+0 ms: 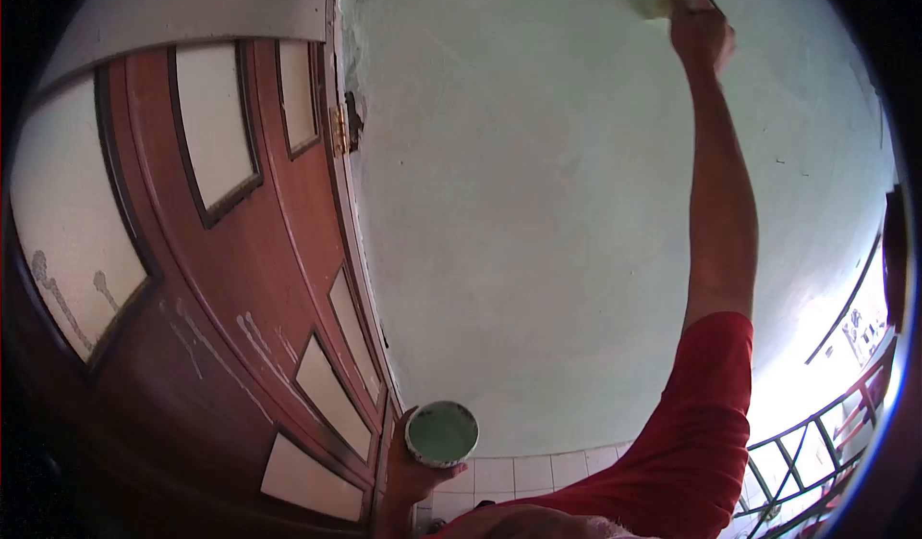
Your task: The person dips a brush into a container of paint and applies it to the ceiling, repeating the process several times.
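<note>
My right hand (703, 35) is raised high on the wall, its fingers closed round a paintbrush (665, 1). The bristles meet the pale green wall (538, 203) beside a blurred streak of darker green. Low down near the door, my left hand (411, 477) grips a small round tub (440, 463) from below and the side. Green paint (442, 430) shows inside it. Part of the brush handle is hidden by my fingers.
A brown panelled door (211, 289) with pale panes and drip marks stands at the left, with a brass hinge (339, 131) on its frame. White tiles (495, 474) run along the bottom. Green metal bars (792, 462) and bright light are at the lower right.
</note>
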A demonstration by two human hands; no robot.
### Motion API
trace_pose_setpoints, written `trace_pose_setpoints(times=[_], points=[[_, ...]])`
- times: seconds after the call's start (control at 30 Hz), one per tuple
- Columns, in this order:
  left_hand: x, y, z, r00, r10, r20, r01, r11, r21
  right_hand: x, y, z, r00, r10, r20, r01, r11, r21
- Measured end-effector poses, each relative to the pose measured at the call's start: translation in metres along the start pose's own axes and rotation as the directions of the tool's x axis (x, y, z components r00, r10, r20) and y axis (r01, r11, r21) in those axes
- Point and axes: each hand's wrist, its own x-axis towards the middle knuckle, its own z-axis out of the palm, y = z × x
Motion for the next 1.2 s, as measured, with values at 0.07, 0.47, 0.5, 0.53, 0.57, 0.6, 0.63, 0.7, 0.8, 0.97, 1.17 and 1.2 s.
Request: trace_pose_setpoints(times=[0.07, 0.47, 0.5, 0.53, 0.57, 0.6, 0.63, 0.7, 0.8, 0.97, 1.17, 1.2], points=[[-0.001, 0.007, -0.006, 1.000, 0.005, -0.011, -0.005, 1.000, -0.001, 0.013, 0.031, 0.003, 0.993, -0.079, -0.087, 0.058, 0.974, -0.218], [0.023, 0.025, 0.015, 0.997, 0.049, 0.053, -0.060, 0.972, 0.228, -0.301, -0.194, 0.022, 0.644, -0.666, 0.377, 0.381, 0.706, 0.597], [0.023, 0.025, 0.017, 0.990, 0.110, 0.091, -0.128, 0.968, 0.217, -0.295, -0.193, 0.018, 0.646, -0.663, 0.378, 0.377, 0.708, 0.597], [0.019, 0.029, 0.019, 0.990, 0.111, 0.089, -0.128, 0.967, 0.219, -0.285, -0.186, 0.016, 0.628, -0.599, 0.497, 0.220, 0.749, 0.624], [0.014, 0.035, 0.023, 0.996, 0.060, 0.070, -0.071, 0.984, 0.161, -0.271, -0.178, 0.014, 0.584, -0.542, 0.604, 0.067, 0.774, 0.630], [0.012, 0.038, 0.024, 0.999, 0.015, 0.050, -0.020, 0.995, 0.098, -0.249, -0.163, 0.013, 0.651, -0.449, 0.612, 0.011, 0.812, 0.584], [0.010, 0.036, 0.021, 0.999, 0.036, 0.036, -0.039, 0.995, 0.093, -0.222, -0.139, 0.032, 0.673, -0.400, 0.622, 0.033, 0.856, 0.515], [0.001, 0.023, 0.011, 1.000, -0.018, 0.008, 0.017, 0.997, 0.077, -0.158, -0.089, 0.039, 0.822, -0.296, 0.486, -0.008, 0.848, 0.531], [0.001, 0.029, 0.000, 0.999, 0.023, -0.026, -0.017, 0.982, 0.187, -0.076, -0.059, 0.016, 0.970, -0.158, 0.184, 0.100, 0.951, 0.291], [-0.008, 0.027, -0.008, 0.999, -0.008, -0.053, 0.020, 0.969, 0.245, -0.027, -0.082, 0.017, 0.952, -0.228, -0.204, 0.261, 0.953, 0.153], [-0.002, -0.014, -0.017, 0.997, -0.030, -0.069, 0.041, 0.985, 0.170, -0.053, -0.166, 0.087, 0.750, -0.657, 0.080, 0.641, 0.751, 0.158], [-0.005, -0.013, -0.014, 0.997, -0.036, -0.074, 0.048, 0.985, 0.167, -0.080, -0.171, 0.102, 0.604, -0.784, 0.145, 0.781, 0.618, 0.086]])
